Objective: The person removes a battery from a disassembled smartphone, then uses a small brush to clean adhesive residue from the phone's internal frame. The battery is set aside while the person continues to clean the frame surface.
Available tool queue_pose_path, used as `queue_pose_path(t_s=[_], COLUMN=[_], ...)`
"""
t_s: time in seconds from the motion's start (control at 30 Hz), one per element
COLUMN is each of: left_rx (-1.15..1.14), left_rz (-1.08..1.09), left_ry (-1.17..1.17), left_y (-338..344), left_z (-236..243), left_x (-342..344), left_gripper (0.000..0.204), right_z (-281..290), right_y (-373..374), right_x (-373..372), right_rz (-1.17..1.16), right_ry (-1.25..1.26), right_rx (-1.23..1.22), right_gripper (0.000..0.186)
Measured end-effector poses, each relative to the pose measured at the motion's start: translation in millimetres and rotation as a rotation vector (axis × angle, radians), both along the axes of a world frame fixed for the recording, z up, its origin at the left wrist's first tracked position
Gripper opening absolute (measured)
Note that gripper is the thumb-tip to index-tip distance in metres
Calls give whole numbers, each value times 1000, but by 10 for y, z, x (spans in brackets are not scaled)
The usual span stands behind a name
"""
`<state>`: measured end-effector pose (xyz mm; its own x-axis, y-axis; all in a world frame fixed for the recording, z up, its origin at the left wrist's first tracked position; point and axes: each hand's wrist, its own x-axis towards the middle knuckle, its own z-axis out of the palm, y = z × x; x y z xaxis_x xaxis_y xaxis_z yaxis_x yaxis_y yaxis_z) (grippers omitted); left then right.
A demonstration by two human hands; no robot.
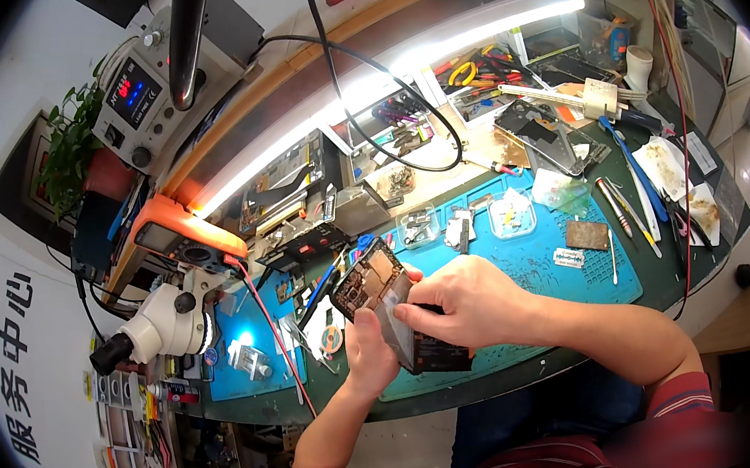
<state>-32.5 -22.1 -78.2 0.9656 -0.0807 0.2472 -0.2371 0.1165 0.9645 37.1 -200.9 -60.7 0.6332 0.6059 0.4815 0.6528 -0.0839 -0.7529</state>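
Observation:
An opened phone [370, 275], its copper-coloured board and inner parts exposed, is held tilted above the blue mat. My left hand [370, 352] grips it along the left side, thumb upright against the edge. My right hand [467, 302] is curled over the middle of the phone, thumb and fingertips closed at a pale grey inner panel. A small dark shape shows between those fingers; I cannot make out what it is. The lower end of the phone is black and partly hidden behind my hands.
A white microscope [154, 327] and orange multimeter [181, 235] stand left. The blue mat [513, 356] carries small clear trays [510, 214], a razor blade [569, 258] and a swab. Tweezers, blue tools [648, 208] and phone parts [546, 136] lie right and behind. A cable hangs overhead.

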Motion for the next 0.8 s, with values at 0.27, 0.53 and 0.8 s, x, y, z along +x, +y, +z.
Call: queue_pose_path(t_s=[0.27,0.53,0.8], left_rx=[-55,-81,-87], left_rz=[21,30,67], left_ry=[5,7,19], left_y=[18,6,-5], left_z=[-23,8,21], left_x=[-9,-17,-9], left_gripper=[81,81,83], right_z=[-15,19,35], right_y=[10,3,-6], right_x=[9,19,55], right_rz=[18,40,65], right_ry=[27,64,96], right_rx=[20,-5,-60], right_gripper=[39,39,35])
